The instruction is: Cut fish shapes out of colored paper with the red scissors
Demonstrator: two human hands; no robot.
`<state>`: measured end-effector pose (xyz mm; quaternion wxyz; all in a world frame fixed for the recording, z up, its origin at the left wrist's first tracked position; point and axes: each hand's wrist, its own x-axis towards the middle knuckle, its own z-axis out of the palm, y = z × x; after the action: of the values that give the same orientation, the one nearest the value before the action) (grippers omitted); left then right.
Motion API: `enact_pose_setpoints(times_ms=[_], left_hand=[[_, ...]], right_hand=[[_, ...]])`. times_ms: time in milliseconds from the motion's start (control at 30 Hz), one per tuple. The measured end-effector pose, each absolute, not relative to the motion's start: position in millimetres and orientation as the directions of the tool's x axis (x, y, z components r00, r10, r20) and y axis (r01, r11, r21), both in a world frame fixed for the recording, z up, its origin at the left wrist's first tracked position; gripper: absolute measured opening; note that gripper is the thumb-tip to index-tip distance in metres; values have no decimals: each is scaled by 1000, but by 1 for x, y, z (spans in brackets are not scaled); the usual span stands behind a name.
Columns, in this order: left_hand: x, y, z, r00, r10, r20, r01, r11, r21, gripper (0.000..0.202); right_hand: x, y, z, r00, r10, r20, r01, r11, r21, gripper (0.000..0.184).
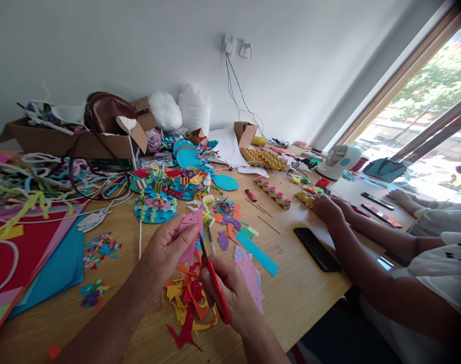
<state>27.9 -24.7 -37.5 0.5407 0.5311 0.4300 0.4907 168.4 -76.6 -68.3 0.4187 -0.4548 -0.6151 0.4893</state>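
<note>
My left hand (166, 253) pinches a flimsy pink paper fish (190, 230) by its lower edge, while my right hand (225, 290), closed around red scissors (215, 283), cuts just beside those fingers.

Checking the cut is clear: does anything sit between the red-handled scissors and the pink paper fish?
Nothing visible does: the red-handled scissors in the right hand already meet the pink paper fish held by the left hand.

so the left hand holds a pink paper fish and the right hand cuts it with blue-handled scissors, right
Not quite: the scissors have red handles, not blue. The head view shows the left hand holding the pink paper fish while the right hand works them.
</note>
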Motion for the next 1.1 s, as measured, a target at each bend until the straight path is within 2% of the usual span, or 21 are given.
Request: enact_pose_setpoints(times_ms=[633, 1100], left_hand=[[27, -24, -39, 152, 988, 21, -92, -7, 996, 21], [22, -18, -44, 175, 984, 34, -52, -26, 998, 17]], right_hand=[[171, -76, -71, -219, 975, 35, 186, 77, -979, 44], [177, -77, -69, -248, 960, 131, 304, 205, -930, 37]])
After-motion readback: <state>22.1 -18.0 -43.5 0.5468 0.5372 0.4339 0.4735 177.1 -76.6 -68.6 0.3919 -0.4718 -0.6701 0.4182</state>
